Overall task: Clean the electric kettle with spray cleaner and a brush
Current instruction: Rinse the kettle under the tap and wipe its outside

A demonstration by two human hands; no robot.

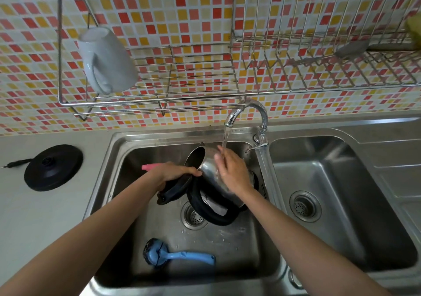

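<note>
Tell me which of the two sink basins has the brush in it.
The left basin, under the running faucet: the blue-handled brush lies on its floor near the front edge. The right basin shows only its drain.

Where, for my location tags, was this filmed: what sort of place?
Most likely a home kitchen: a stainless double sink with a running faucet, and a wall-mounted dish rack holding a white mug.

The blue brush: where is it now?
Head view: the blue brush lies on the floor of the left sink, nearer the person than the drain.
</note>
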